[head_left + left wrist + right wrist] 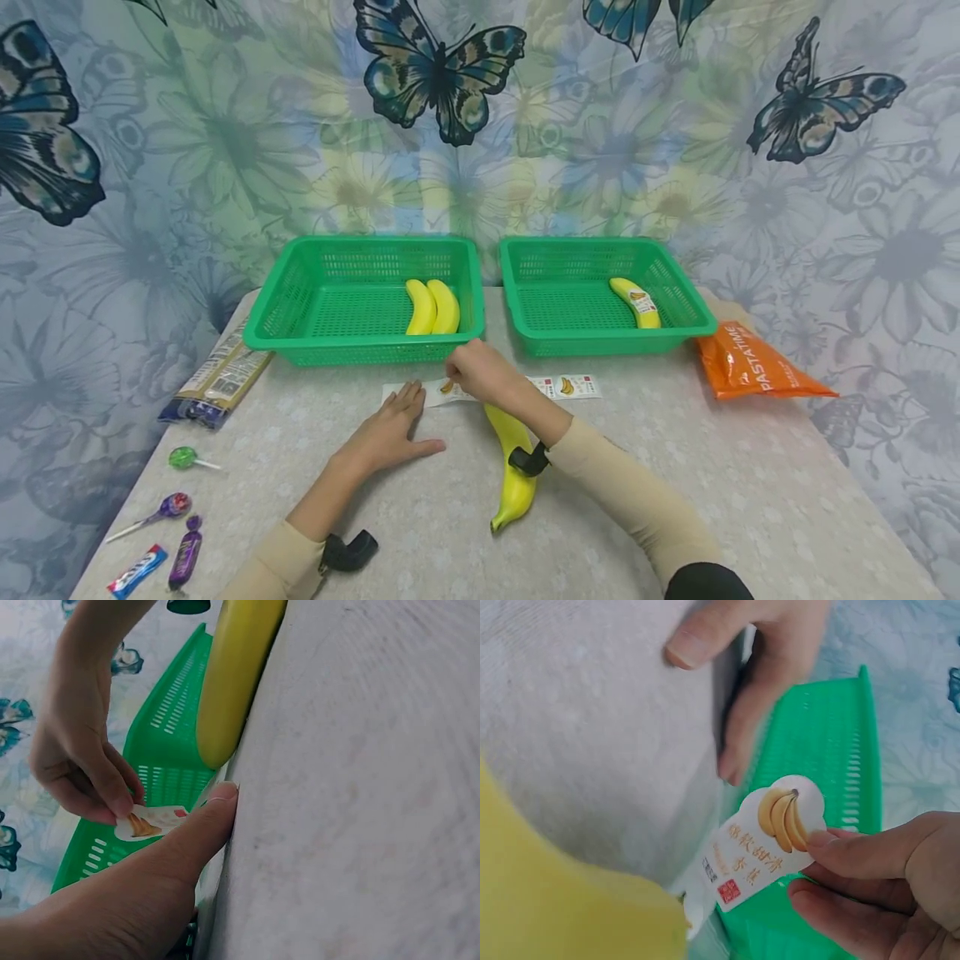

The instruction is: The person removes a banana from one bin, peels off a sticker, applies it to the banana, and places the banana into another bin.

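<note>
Head view: the right hand (480,375) pinches a banana sticker (769,840), half peeled from the sheet (551,387) that the flat, spread left hand (390,429) presses down. Its likely target, the loose banana (513,467), lies unlabelled on the pale tabletop (712,467). Right basket (600,292) holds one labelled banana (636,302); two bare ones (432,307) wait in the left basket (360,300). Butterfly fabric hangs behind.

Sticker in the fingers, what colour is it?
The sticker is white with yellow bananas and orange writing, clearest in the right wrist view.

Banana sticker (761,840) between pinching fingers (855,851)
</note>
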Tool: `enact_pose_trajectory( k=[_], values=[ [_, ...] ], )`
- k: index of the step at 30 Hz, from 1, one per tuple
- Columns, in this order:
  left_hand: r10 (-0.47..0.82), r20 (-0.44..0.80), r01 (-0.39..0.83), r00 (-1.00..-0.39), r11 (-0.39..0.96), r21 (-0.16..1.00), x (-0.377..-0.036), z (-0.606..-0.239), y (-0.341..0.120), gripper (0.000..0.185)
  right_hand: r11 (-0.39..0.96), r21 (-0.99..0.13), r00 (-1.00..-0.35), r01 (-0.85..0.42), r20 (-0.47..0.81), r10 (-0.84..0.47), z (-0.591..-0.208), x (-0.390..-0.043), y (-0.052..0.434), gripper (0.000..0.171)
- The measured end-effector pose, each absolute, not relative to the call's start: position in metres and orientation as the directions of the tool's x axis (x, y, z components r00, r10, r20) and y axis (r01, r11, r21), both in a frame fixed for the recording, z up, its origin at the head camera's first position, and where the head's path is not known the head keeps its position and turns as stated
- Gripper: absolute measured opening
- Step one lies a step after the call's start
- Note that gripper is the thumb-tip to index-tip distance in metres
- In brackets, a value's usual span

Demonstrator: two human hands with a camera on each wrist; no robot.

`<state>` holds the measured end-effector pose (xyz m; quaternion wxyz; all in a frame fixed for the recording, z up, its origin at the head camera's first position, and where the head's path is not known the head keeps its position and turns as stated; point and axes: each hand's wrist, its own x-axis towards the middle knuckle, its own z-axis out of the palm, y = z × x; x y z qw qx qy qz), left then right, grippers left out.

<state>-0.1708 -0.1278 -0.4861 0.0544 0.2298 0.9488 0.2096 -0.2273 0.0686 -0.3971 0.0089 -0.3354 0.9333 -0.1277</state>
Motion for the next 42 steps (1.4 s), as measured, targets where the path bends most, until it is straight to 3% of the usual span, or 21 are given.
enact_pose_trajectory(
  k=[8,29,35,42],
  values=[
    [0.455,0.006,0.426,-0.891,0.83,0.361,-0.171,-0.486,-0.128,0.1,0.733,-0.406,-0.832,-0.545,0.157,-0.532,-0.381,-0.225,0.087,0.011],
    [0.427,0.074,0.426,-0.901,0.844,0.325,-0.169,-0.483,-0.122,0.108,0.711,-0.473,-0.853,-0.52,0.246,-0.46,-0.38,-0.214,0.116,0.009],
    [0.452,0.105,0.454,-0.886,0.794,0.405,-0.162,-0.47,-0.108,0.11,0.711,-0.517,-0.878,-0.477,0.247,-0.41,-0.376,-0.205,0.126,0.01],
    [0.53,0.025,0.438,-0.847,0.672,0.597,-0.145,-0.463,-0.074,0.111,0.702,-0.546,-0.889,-0.457,0.26,-0.377,-0.371,-0.194,0.134,0.01]
  ],
)
